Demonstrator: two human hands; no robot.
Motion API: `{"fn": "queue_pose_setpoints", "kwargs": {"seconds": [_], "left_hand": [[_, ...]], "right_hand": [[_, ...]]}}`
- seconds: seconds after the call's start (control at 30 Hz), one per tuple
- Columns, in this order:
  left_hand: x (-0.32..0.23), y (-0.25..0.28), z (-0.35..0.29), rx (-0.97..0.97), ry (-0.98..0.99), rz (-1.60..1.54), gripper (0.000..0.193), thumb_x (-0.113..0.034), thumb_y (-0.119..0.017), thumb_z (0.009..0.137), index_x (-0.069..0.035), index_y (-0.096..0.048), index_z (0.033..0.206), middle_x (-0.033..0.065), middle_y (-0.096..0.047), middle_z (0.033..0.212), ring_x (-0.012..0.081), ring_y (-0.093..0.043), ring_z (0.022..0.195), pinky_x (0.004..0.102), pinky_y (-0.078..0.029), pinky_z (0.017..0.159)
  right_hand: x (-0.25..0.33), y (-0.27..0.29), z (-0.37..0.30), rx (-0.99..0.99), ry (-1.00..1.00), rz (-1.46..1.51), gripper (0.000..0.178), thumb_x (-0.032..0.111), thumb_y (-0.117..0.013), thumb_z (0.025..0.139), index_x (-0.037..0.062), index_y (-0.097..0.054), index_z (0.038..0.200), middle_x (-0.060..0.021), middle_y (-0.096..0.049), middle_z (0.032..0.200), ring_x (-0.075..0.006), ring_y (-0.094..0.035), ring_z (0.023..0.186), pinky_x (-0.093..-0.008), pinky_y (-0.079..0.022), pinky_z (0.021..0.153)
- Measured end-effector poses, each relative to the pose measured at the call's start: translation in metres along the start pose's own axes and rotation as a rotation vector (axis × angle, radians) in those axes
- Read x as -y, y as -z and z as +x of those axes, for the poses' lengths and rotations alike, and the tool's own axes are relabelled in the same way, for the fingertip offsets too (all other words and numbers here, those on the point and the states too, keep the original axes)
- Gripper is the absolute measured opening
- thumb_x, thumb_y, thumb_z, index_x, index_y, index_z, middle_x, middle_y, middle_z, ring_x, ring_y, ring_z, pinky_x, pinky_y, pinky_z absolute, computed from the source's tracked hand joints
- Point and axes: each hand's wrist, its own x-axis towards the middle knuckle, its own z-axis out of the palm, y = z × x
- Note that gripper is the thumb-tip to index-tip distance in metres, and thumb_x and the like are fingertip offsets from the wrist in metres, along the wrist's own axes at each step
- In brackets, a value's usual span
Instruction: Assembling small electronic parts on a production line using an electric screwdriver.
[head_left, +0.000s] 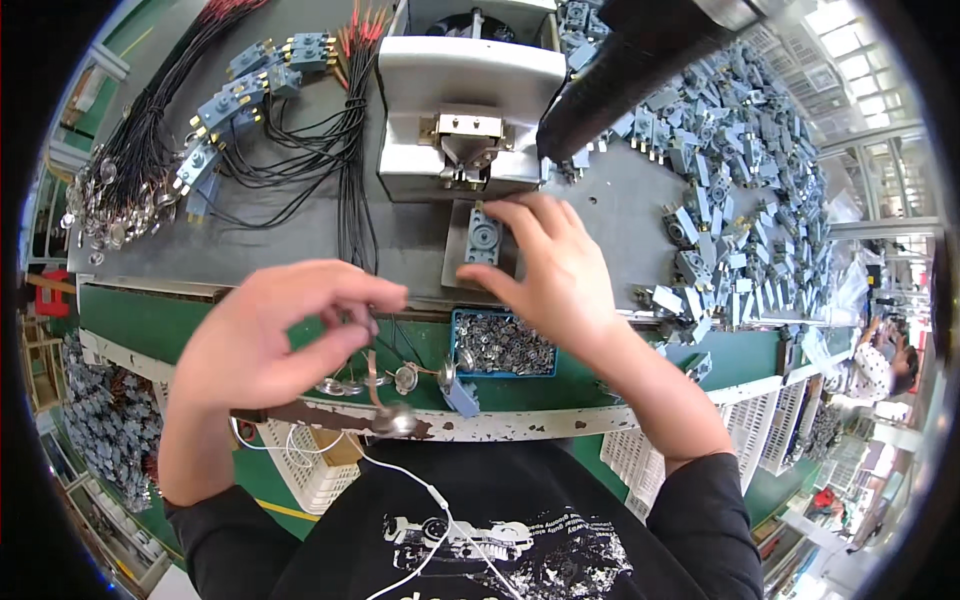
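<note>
My left hand (285, 330) is at the left over the table's front edge, fingers closed in a pinch. A lead with a copper strip hangs from its fingertips, and a shiny round metal cap (395, 421) sits at the strip's lower end. My right hand (560, 265) has its thumb and forefinger at the two ends of a grey-blue plastic block (484, 237). That block, with a round recess and brass-coloured ends, lies on a small metal plate (456, 250) under the bench press (470, 70). The press head (468, 150) is just behind it.
A blue tray (503, 374) of small metal parts stands at the table's front edge, beside a loose block (462, 398). Many grey-blue blocks (740, 170) heap at right. Black wires (350, 150) and wired blocks (230, 105) lie left. A dark tube (620, 85) slants across the top.
</note>
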Motion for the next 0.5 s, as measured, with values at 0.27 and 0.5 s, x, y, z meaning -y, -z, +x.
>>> {"fn": "queue_pose_setpoints", "kwargs": {"seconds": [0.27,0.5], "left_hand": [[-0.005,-0.017,0.032,-0.083,-0.322,0.615,0.036,-0.008,-0.085,0.072,-0.016,-0.079,0.107,0.0062,-0.069,0.105,0.0254,-0.067,0.103,0.0401,-0.052,0.086],[0.012,-0.024,0.058,-0.071,-0.415,0.526,0.028,-0.005,-0.081,0.076,-0.011,-0.075,0.103,0.0046,-0.067,0.097,0.027,-0.067,0.096,0.0457,-0.054,0.102]], "right_hand": [[0.013,0.004,-0.011,0.061,-0.079,-0.108,0.061,0.03,-0.087,0.078,0.0012,-0.066,0.127,-0.0138,-0.067,0.124,-0.0326,-0.063,0.108,-0.0417,-0.053,0.093],[0.055,0.06,-0.028,0.422,-0.103,0.471,0.056,0.03,-0.085,0.086,0.0021,-0.066,0.13,-0.013,-0.075,0.101,-0.0301,-0.073,0.078,-0.0388,-0.058,0.072]]}}
